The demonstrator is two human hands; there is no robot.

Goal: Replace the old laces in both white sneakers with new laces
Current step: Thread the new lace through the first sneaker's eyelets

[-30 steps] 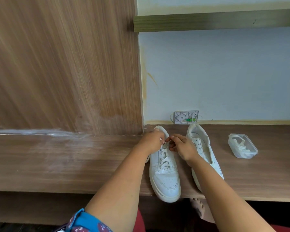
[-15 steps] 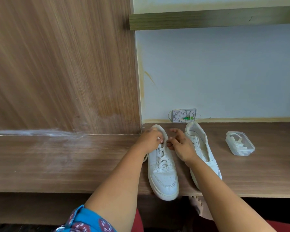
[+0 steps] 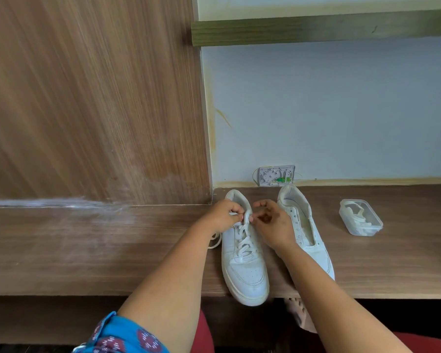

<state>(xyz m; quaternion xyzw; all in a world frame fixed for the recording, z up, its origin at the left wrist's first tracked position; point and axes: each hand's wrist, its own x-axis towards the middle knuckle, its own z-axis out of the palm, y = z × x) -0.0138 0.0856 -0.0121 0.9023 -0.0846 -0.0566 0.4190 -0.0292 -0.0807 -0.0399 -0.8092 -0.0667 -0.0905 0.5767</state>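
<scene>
Two white sneakers stand side by side on the wooden desk, toes toward me. The left sneaker is laced, its white lace crossing up the front. My left hand pinches the lace at the top eyelets. My right hand pinches the same lace just to the right, fingers curled. A loose lace end trails off the shoe's left side. The right sneaker has bare eyelets and no lace, and my right forearm covers part of it.
A clear plastic box holding white laces sits on the desk to the right. A small white wall socket plate is behind the shoes. A wood panel rises at the left. The desk's front edge runs just under the shoe toes.
Both hands stay at the top of the left sneaker; my right hand's fingers have lifted and shifted slightly on the lace. The shoes have not moved.
</scene>
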